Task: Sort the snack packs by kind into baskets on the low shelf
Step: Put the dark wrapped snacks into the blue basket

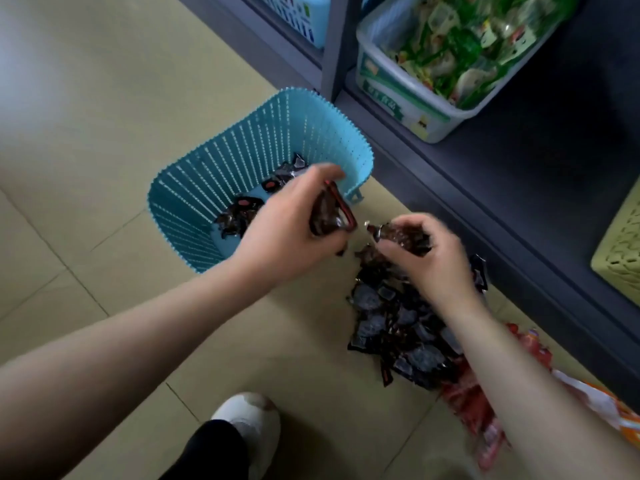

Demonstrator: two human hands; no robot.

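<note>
A blue slatted basket (pixel 194 188) stands on the floor with a few dark snack packs (pixel 239 216) lying in its bottom. My left hand (pixel 291 223) grips a bunch of dark packs (pixel 329 213) at the basket's near right rim. My right hand (pixel 429 258) grips more dark packs (pixel 401 235) just above a pile of dark packs (pixel 398 327) on the floor. Red and orange packs (pixel 464 400) lie under my right forearm, partly hidden.
The dark low shelf (pixel 519 188) runs along the right. It holds a white bin (pixel 398 88) full of green packs and, at the far right, a green basket (pixel 620 244). A blue-white basket (pixel 304 15) sits further back. My shoe (pixel 252 420) is at the bottom.
</note>
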